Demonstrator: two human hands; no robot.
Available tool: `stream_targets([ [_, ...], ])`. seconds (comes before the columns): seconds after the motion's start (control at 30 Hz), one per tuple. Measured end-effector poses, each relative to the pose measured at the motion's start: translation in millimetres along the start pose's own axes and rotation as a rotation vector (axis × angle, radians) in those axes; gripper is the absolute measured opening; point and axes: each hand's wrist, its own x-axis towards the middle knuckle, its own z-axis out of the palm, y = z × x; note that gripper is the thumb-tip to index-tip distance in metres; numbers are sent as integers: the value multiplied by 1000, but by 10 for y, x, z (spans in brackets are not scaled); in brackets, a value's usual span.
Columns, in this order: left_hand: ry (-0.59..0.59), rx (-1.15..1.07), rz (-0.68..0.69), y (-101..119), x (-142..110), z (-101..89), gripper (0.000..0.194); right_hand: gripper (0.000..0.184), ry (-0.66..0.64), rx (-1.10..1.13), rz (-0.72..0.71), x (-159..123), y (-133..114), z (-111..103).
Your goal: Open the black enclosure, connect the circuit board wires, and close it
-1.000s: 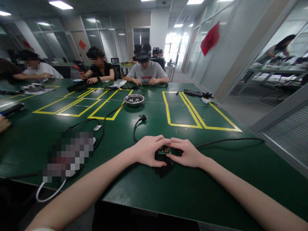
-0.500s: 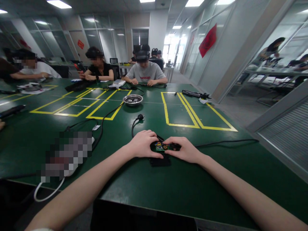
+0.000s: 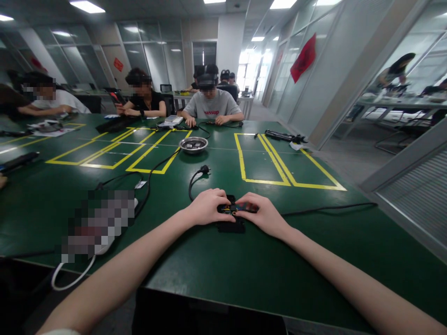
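A small circuit board (image 3: 229, 210) with orange ring-shaped parts is between my two hands, just above the green table. My left hand (image 3: 207, 208) grips its left side, thumb below and fingers above. From the other side, my right hand (image 3: 262, 213) pinches the board's right part, where reddish and dark parts show between the fingers. Under the hands lies a flat black plastic casing (image 3: 231, 227), partly covered by them. Fingers hide much of the board. A black power plug (image 3: 204, 170) on a curved cord lies just beyond my left hand.
A metal bowl (image 3: 193, 150) with small parts stands farther back. A blurred-out power strip (image 3: 101, 223) lies at left. A black cable (image 3: 331, 208) runs right. Yellow tape outlines (image 3: 265, 180) mark the table (image 3: 279, 279). Co-workers (image 3: 211, 104) sit across; a black tripod-like object (image 3: 284, 136) lies back right.
The circuit board has moved slightly left and is lower over the black casing, more covered by my fingers. My right hand has shifted left. Across the table, a co-worker's hand has moved left.
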Motion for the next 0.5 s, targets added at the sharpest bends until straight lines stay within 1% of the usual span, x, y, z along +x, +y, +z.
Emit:
stream_targets([
  [0.1,3,-62,-10,1,-8,12,39,17,-48,96,116,0,-23,17],
  [0.17,3,-73,-14,19,-17,18,37,16,-67,156,154,-3,-39,25],
  [0.23,5,-74,-12,37,-24,25,35,15,-69,173,155,-3,-54,39],
  [0.37,24,-120,-22,51,-25,41,35,12,-40,128,140,9,-58,90],
  [0.43,44,-158,-26,48,-23,41,36,11,-26,104,110,15,-45,112],
  [0.5,90,-199,-27,34,-25,23,36,11,-12,83,53,15,-35,120],
])
